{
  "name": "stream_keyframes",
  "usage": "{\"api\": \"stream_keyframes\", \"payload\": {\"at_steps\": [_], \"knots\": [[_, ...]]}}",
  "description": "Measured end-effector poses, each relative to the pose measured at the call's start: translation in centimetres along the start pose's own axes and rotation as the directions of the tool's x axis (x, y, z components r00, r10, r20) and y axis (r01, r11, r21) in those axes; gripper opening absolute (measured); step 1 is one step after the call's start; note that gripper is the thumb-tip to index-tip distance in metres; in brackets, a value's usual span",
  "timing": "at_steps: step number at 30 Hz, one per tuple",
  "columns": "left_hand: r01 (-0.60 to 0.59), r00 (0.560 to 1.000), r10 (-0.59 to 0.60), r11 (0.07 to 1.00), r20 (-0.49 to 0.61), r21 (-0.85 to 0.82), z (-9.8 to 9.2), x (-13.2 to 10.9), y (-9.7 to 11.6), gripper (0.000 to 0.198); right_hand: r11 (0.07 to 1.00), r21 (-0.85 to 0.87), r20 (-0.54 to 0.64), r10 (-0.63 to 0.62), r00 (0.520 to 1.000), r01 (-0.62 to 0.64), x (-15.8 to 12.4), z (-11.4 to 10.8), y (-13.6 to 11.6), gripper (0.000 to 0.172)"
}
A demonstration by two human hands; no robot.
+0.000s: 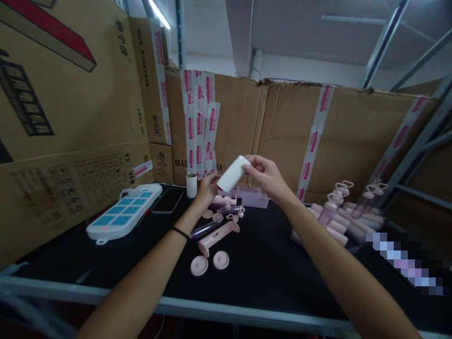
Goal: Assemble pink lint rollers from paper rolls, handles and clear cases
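Observation:
A white cylinder (233,173) is held tilted above the middle of the black table. My right hand (263,174) grips its upper end between thumb and fingers. At its lower left end, my left hand (209,187) has its fingers closed against the cylinder, partly hidden behind it. Below the hands lie a pink curved part (219,237), dark translucent tubes (206,229) and small pink pieces. Two round pink discs (221,260) lie nearer the front edge.
A white power strip (125,214) and a phone (168,200) lie at the left. Another white roll (191,185) stands behind. A translucent lilac block (252,197) is at the back. Pink cylinders (334,221) with heart-topped tubes are stacked at the right. Cardboard walls (282,127) surround the table.

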State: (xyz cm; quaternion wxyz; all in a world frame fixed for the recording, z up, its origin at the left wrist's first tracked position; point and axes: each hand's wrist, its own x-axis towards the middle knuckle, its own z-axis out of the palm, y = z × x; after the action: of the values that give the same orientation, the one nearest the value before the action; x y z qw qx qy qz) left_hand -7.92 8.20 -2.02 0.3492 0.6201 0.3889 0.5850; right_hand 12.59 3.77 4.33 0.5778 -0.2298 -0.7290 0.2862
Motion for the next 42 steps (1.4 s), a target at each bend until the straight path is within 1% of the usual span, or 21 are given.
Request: {"api": "stream_keyframes", "payload": {"at_steps": [2, 4, 5, 7, 10, 12, 14, 17, 18, 19, 20, 21, 22, 23, 24, 25, 27, 29, 36, 39, 42], "knots": [[-0.004, 0.999, 0.005, 1.0, 0.053, -0.016, 0.3, -0.4, 0.8, 0.03, 0.998, -0.069, 0.029, 0.018, 0.999, -0.016, -1.4, -0.9, 0.4, 0.024], [-0.009, 0.988, 0.012, 1.0, 0.153, -0.022, 0.7, -1.0, 1.5, 0.038, 0.99, -0.138, 0.03, 0.023, 0.999, -0.018, -2.7, -1.1, 1.0, 0.024], [-0.02, 0.971, 0.024, 1.0, 0.238, -0.017, 1.1, -1.4, 1.8, 0.04, 0.987, -0.161, 0.018, 0.019, 1.0, -0.016, -3.3, -1.1, 1.4, 0.023], [-0.052, 0.934, 0.042, 0.998, 0.355, 0.018, 1.8, -2.1, 2.2, 0.041, 0.984, -0.179, -0.017, 0.005, 1.0, -0.008, -4.3, -1.0, 2.2, 0.023], [-0.101, 0.888, 0.071, 0.994, 0.454, 0.042, 2.7, -2.8, 2.4, 0.043, 0.984, -0.177, -0.052, 0.0, 0.999, -0.009, -5.1, -0.9, 3.0, 0.023], [-0.118, 0.884, 0.082, 0.992, 0.459, 0.05, 2.9, -3.0, 2.3, 0.044, 0.983, -0.185, -0.061, 0.009, 0.998, -0.02, -5.4, -0.8, 3.2, 0.022], [-0.113, 0.901, 0.079, 0.992, 0.427, 0.055, 3.0, -3.0, 2.0, 0.043, 0.976, -0.218, -0.121, 0.003, 0.993, -0.03, -5.9, -0.9, 3.1, 0.023], [-0.031, 0.954, 0.032, 0.999, 0.298, -0.01, 2.9, -2.8, 1.5, 0.041, 0.93, -0.366, -0.291, -0.074, 0.954, -0.039, -7.3, -0.7, 2.1, 0.033], [0.008, 0.972, 0.005, 0.999, 0.235, -0.053, 2.8, -2.7, 1.3, 0.041, 0.906, -0.423, -0.29, -0.1, 0.952, -0.034, -8.0, -0.6, 1.7, 0.032], [0.04, 0.985, -0.022, 0.994, 0.169, -0.102, 2.8, -2.5, 1.2, 0.042, 0.885, -0.465, -0.229, -0.106, 0.968, -0.013, -8.7, -0.3, 1.2, 0.028], [0.06, 0.993, -0.043, 0.986, 0.11, -0.154, 2.7, -2.5, 1.1, 0.043, 0.876, -0.482, -0.099, -0.089, 0.991, 0.03, -9.5, 0.0, 0.7, 0.024], [0.069, 0.997, -0.058, 0.976, 0.059, -0.205, 2.7, -2.4, 1.1, 0.044, 0.878, -0.47, 0.082, -0.059, 0.995, 0.09, -10.3, 0.4, 0.3, 0.021], [0.073, 0.997, -0.07, 0.964, 0.018, -0.256, 2.7, -2.4, 1.1, 0.045, 0.886, -0.438, 0.267, -0.032, 0.963, 0.151, -11.1, 0.9, 0.0, 0.021], [0.074, 0.997, -0.082, 0.95, -0.011, -0.304, 2.7, -2.3, 1.1, 0.045, 0.896, -0.397, 0.416, -0.017, 0.909, 0.198, -11.8, 1.4, -0.2, 0.024], [0.077, 0.995, -0.092, 0.936, -0.029, -0.344, 2.7, -2.4, 1.2, 0.046, 0.902, -0.367, 0.516, -0.005, 0.857, 0.227, -12.3, 2.0, -0.3, 0.03], [0.08, 0.994, -0.102, 0.921, -0.038, -0.38, 2.7, -2.4, 1.4, 0.046, 0.904, -0.355, 0.573, 0.008, 0.82, 0.239, -12.7, 2.6, -0.4, 0.037], [0.089, 0.992, -0.119, 0.892, -0.04, -0.443, 2.7, -2.4, 1.6, 0.046, 0.897, -0.373, 0.611, 0.046, 0.79, 0.236, -13.3, 3.6, -0.2, 0.051], [0.096, 0.992, -0.126, 0.867, -0.03, -0.488, 2.8, -2.4, 1.7, 0.047, 0.885, -0.408, 0.618, 0.085, 0.782, 0.226, -13.5, 4.1, 0.1, 0.055], [0.101, 0.989, -0.142, 0.839, -0.037, -0.535, 2.8, -2.2, 1.8, 0.049, 0.887, -0.418, 0.635, 0.131, 0.761, 0.196, -13.9, 4.5, 1.1, 0.04], [0.106, 0.99, -0.14, 0.845, -0.026, -0.524, 2.7, -2.4, 2.0, 0.048, 0.891, -0.416, 0.626, 0.134, 0.768, 0.184, -14.0, 4.7, 1.2, 0.039], [0.102, 0.992, -0.127, 0.881, -0.023, -0.462, 2.6, -2.6, 2.1, 0.045, 0.91, -0.386, 0.57, 0.108, 0.815, 0.149, -13.7, 4.3, 1.1, 0.038]]}}
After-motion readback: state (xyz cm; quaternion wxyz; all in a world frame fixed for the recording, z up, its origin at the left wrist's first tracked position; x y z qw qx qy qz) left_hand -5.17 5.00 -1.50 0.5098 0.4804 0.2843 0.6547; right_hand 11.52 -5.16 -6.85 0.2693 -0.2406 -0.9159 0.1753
